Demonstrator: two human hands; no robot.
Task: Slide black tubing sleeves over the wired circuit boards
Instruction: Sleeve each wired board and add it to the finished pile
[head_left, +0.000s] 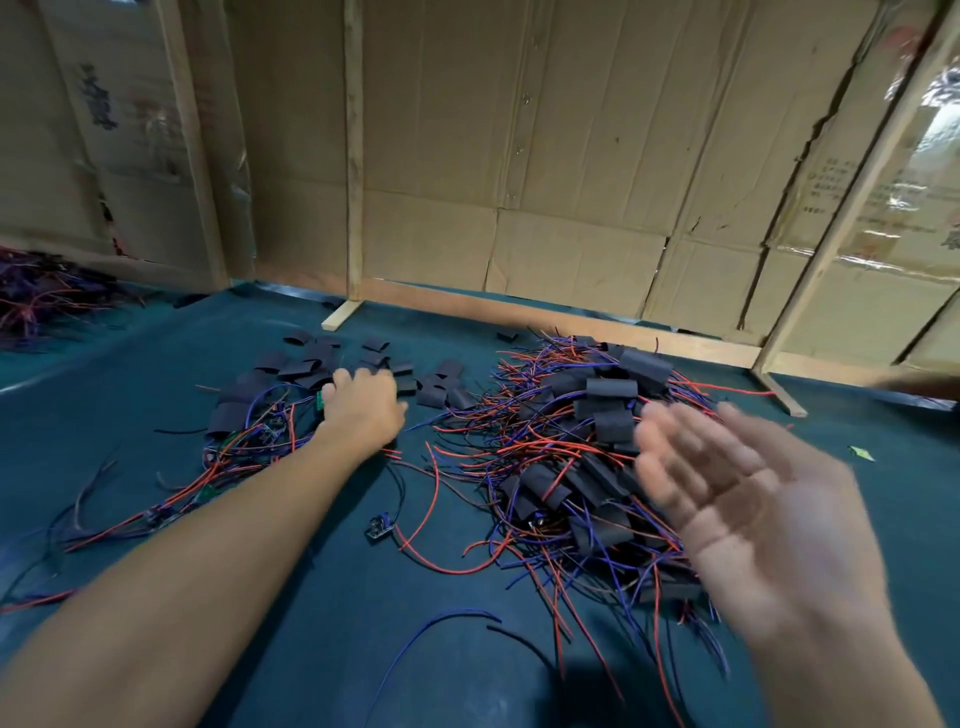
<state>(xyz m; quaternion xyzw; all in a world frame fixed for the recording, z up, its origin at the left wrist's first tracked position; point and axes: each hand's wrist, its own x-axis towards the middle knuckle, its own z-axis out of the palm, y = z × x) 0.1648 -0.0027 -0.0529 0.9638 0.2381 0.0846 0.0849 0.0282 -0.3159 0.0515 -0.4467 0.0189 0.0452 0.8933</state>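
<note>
The left hand (363, 402) reaches palm-down into loose flat black tubing sleeves (311, 364) on the dark green tabletop (322, 597); its grip cannot be told. The blurred right hand (753, 499) hovers with fingers spread beside the pile of sleeved boards with red and blue wires (582, 467).

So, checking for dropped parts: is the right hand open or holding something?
Open. The right hand shows a bare palm with spread, motion-blurred fingers.

Dark printed characters stand on the left cardboard panel (98, 98) and small printed lines on the right cardboard panel (831, 182), but all are too blurred to be read.
</note>
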